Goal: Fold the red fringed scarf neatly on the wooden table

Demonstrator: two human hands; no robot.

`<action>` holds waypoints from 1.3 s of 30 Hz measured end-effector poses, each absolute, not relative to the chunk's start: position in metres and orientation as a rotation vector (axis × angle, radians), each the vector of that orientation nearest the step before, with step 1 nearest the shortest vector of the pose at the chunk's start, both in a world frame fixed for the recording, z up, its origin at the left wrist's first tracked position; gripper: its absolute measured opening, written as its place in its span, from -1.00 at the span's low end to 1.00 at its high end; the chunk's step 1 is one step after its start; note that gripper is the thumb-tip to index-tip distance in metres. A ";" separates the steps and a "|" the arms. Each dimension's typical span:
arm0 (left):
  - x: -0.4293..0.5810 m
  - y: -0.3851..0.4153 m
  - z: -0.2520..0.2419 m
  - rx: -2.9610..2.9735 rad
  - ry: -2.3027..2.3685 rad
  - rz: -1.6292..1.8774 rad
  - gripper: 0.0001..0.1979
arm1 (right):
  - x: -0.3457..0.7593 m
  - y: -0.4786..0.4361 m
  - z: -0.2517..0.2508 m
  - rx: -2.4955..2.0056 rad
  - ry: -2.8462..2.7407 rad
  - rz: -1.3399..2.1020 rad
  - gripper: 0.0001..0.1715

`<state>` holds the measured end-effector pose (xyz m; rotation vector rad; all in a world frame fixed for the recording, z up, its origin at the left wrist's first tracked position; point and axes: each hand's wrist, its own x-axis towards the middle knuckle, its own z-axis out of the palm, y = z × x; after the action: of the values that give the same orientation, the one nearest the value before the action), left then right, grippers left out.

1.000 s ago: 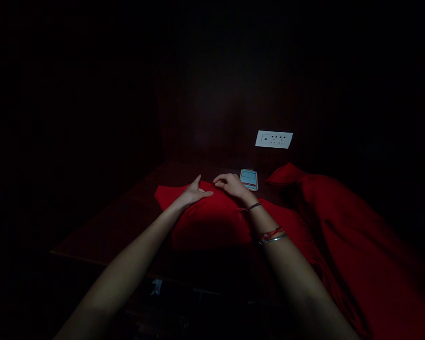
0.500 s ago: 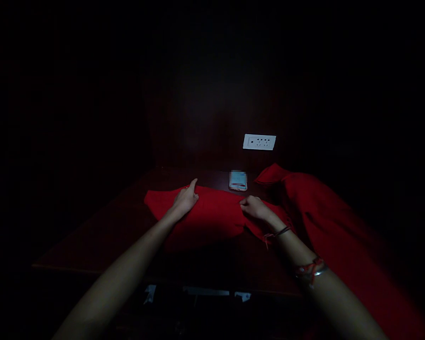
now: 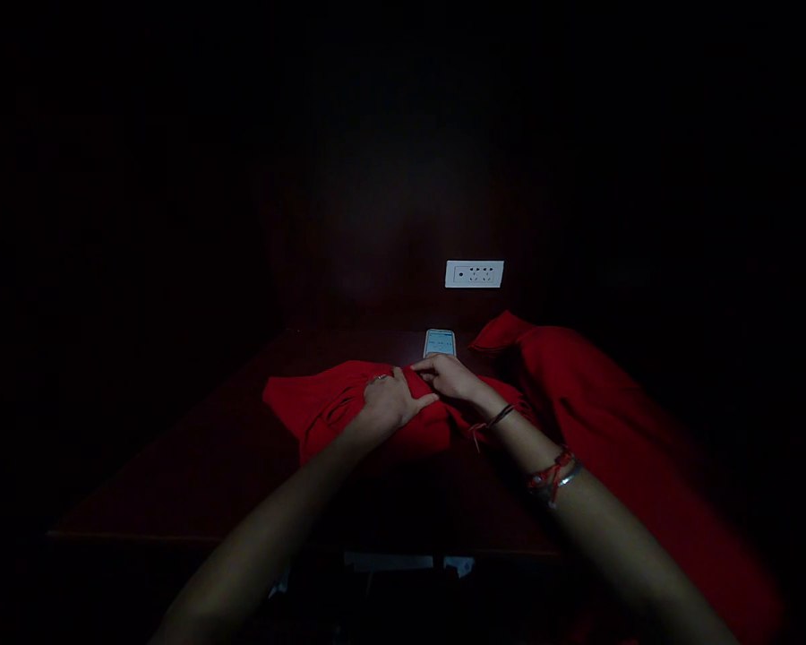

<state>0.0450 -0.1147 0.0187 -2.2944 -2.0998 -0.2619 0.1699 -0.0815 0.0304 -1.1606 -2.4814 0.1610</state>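
A red cloth point(image 3: 339, 394) lies rumpled on the dark table, with folds running leftward from my left hand point(image 3: 390, 401). That hand is closed on the bunched fabric, its thumb stretched to the right across it; its other fingertips are mostly hidden. Close beside it, my right hand point(image 3: 447, 376) pinches the cloth near its far edge. Just beyond my right hand lies a phone point(image 3: 440, 342) with a lit screen, its near end covered by the hand.
A larger red fabric point(image 3: 597, 412) is heaped on the right and hangs over the front edge of the table point(image 3: 175, 502). A white socket panel point(image 3: 474, 274) sits on the back wall. Pale objects point(image 3: 390, 562) show dimly below the tabletop. Darkness hides the surroundings.
My left hand has moved right, gathering the cloth into folds. My right hand has shifted left and slightly away from me, so the two hands are now close together.
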 end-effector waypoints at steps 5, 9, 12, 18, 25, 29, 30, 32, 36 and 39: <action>0.045 -0.105 0.011 -2.215 -2.111 -0.284 -0.30 | 0.181 -0.071 0.019 -1.131 -2.498 0.015 -0.43; 0.029 -0.100 0.010 -2.208 -2.104 -0.241 -0.35 | 0.188 -0.067 0.009 -0.995 -2.454 0.073 -0.53; 0.022 -0.098 0.010 -2.237 -2.052 -0.227 -0.45 | 0.190 -0.069 0.003 -0.901 -2.424 0.053 -0.67; 0.027 -0.089 0.016 -2.259 -2.134 -0.171 -0.62 | 0.188 -0.064 -0.001 -0.826 -2.540 -0.219 -0.74; 0.037 -0.088 0.015 -2.138 -2.189 -0.194 -0.50 | 0.175 -0.045 0.010 -0.819 -2.578 -0.256 -0.66; 0.028 -0.085 0.014 -2.223 -2.093 -0.162 -0.66 | 0.171 -0.036 0.010 -0.774 -2.596 -0.176 -0.62; 0.026 -0.084 0.014 -2.236 -2.075 -0.147 -0.68 | 0.171 -0.035 0.009 -0.772 -2.593 -0.161 -0.62; 0.023 -0.082 0.015 -2.235 -2.057 -0.125 -0.71 | 0.172 -0.035 0.007 -0.784 -2.583 -0.148 -0.65; 0.022 -0.083 0.018 -2.214 -2.061 -0.100 -0.72 | 0.172 -0.041 0.004 -0.797 -2.575 -0.178 -0.70; 0.022 -0.084 0.019 -2.201 -2.067 -0.104 -0.72 | 0.170 -0.046 0.002 -0.795 -2.557 -0.247 -0.76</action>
<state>0.0225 -0.0843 0.0188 -2.2007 -2.0665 -0.1037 0.1699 -0.0459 0.0021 -0.7954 -2.5569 -0.2470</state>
